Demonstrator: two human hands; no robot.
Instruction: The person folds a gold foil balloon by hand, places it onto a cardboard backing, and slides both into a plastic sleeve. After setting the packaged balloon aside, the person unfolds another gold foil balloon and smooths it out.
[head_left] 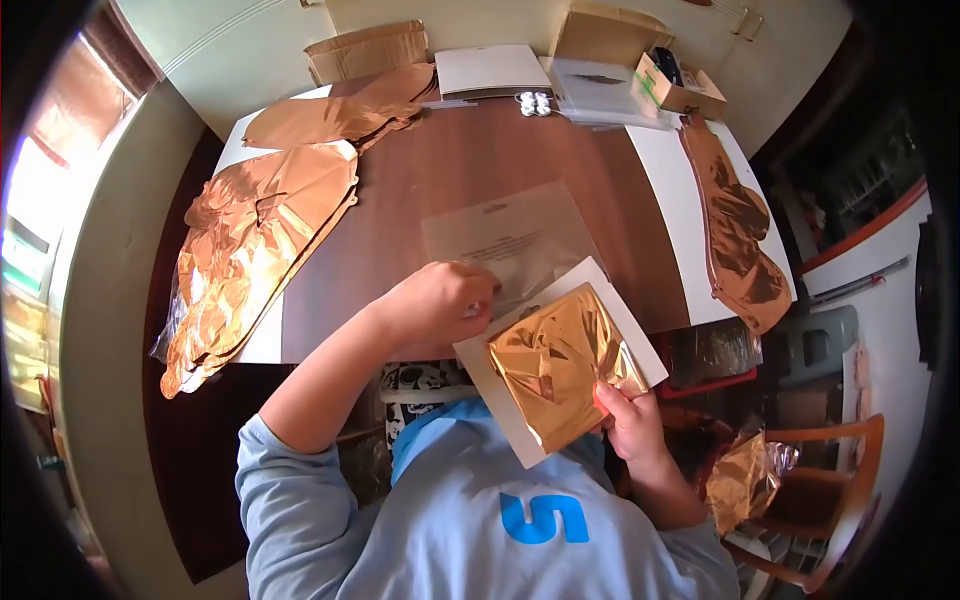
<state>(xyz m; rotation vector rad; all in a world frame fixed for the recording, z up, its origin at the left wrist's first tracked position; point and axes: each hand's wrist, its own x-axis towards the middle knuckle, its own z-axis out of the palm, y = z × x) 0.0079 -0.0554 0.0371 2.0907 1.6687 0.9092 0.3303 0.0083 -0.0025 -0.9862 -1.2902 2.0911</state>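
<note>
A folded gold foil sheet point(565, 365) lies on a white card point(510, 415), tilted in front of my chest. My right hand point(635, 425) grips both at their lower right edge, thumb on top of the foil. On the brown table, a clear plastic bag point(530, 235) with a hanging slot and printed text lies partly under the card's upper edge. My left hand point(450, 303) is at the bag's lower left, its fingers curled together; what they hold, if anything, is hidden.
Flat copper foil shapes point(270, 215) cover the table's left side, and another point(735, 220) lies at the right. Along the back are a white box point(490, 70), clear bags point(600, 92) and a small open box point(690, 93). Gold foil point(745, 482) rests on a chair point(850, 500).
</note>
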